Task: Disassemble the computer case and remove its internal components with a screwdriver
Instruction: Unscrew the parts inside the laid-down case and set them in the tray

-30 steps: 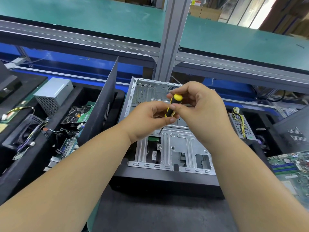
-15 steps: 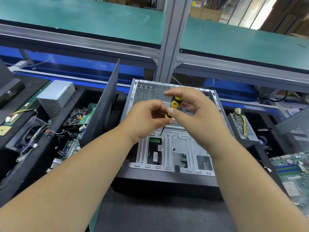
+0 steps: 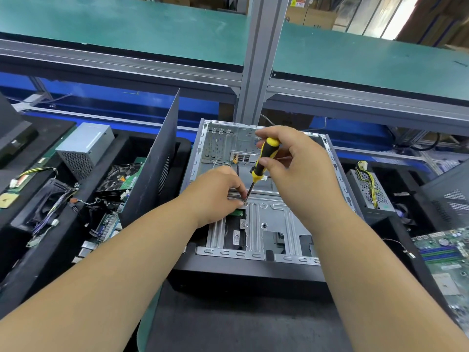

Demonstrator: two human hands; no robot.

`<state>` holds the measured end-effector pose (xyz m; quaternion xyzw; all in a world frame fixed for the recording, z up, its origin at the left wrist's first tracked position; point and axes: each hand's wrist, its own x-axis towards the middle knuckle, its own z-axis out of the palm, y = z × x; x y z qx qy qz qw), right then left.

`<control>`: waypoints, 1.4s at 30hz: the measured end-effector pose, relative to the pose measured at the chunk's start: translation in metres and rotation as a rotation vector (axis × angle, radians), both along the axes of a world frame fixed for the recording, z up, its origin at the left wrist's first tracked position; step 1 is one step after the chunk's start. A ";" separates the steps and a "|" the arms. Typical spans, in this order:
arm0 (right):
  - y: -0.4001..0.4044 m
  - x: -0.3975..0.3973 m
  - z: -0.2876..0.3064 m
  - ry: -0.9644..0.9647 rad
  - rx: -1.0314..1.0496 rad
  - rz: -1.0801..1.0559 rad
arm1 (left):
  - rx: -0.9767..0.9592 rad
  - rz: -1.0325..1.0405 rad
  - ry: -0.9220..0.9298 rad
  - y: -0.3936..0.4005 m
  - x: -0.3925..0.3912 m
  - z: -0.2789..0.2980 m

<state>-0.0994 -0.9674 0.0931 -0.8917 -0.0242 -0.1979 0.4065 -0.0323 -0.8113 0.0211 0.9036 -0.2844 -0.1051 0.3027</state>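
An opened computer case [image 3: 200, 158] lies on its side in the middle, its silver drive bracket [image 3: 274, 222] facing up. My right hand [image 3: 299, 168] grips a yellow and black screwdriver [image 3: 264, 160] by the handle. The screwdriver's tip stands on a screw [image 3: 245, 203] at the bracket's upper left. My left hand [image 3: 218, 194] has its fingertips pinched around that screw, right at the tip. A black drive [image 3: 234, 237] shows through a gap in the bracket.
A dark side panel [image 3: 152, 168] stands upright left of the case. Bins on the left hold a silver power supply [image 3: 83, 146], boards and cables. On the right sit another power supply [image 3: 368, 191] and a green motherboard [image 3: 444, 252]. A metal post [image 3: 261, 57] rises behind.
My left hand let go of the screwdriver handle and dropped to the screw at the tip. My right hand stayed on the handle, now more exposed.
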 end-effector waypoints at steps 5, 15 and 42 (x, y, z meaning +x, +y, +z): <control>-0.003 0.003 0.001 0.044 0.001 0.044 | -0.042 0.017 0.018 0.001 0.001 0.000; -0.009 0.003 -0.009 -0.015 -0.064 0.078 | -0.030 0.021 0.002 -0.005 -0.001 0.003; -0.001 0.016 -0.001 -0.047 -0.114 -0.007 | -0.026 -0.037 0.004 -0.001 0.001 -0.005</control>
